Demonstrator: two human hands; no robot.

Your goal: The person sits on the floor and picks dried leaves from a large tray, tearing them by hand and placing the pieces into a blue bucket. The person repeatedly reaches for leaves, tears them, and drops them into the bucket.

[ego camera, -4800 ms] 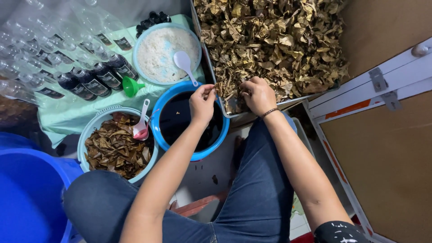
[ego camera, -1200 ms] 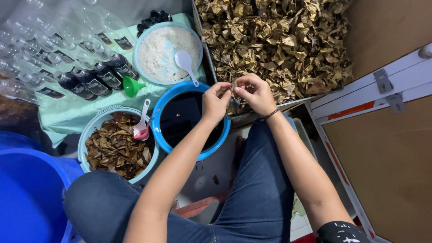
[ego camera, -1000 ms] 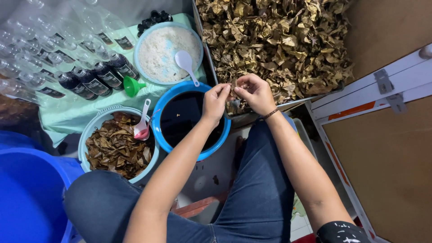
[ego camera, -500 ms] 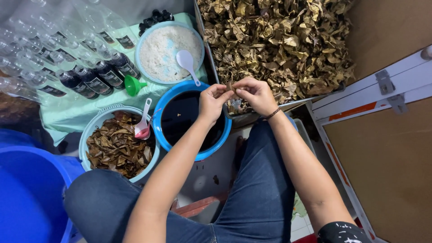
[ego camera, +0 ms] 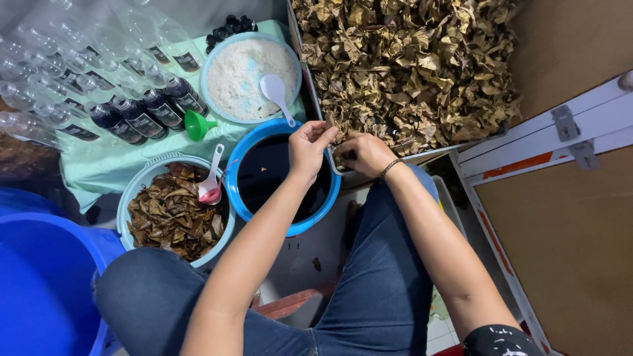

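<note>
My left hand hovers over the far rim of a blue bowl of dark liquid, its fingers pinched on a dry brown leaf. My right hand is beside it at the near edge of the big tray heaped with dried leaves, fingers curled onto the same leaf pile; what it grips is hidden.
A pale bowl of wet brown leaves with a pink spoon sits left. Behind are a bowl of white powder with a white spoon, a green funnel, rows of bottles. A blue tub is near left.
Both hands stayed together above the blue bowl's rim, working a leaf between the fingers; they shifted slightly toward the tray edge.
</note>
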